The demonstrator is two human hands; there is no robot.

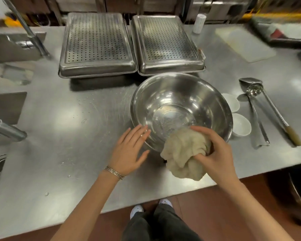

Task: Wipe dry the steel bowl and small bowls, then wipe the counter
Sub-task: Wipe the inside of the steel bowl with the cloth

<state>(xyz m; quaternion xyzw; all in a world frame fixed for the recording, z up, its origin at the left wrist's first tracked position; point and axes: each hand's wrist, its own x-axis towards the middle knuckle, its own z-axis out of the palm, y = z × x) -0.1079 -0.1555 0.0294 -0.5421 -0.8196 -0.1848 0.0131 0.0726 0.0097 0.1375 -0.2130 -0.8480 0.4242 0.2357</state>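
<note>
The steel bowl (181, 108) is seen on the counter (76, 136), tipped toward the person. A bunched cloth (184, 153) is gripped tight in the right hand (214, 153) at the bowl's near rim. The left hand (129, 150) is laid flat, fingers spread, against the bowl's left side. Two small bowls (241, 125) are set just right of it, beside ladles (261, 108).
</note>
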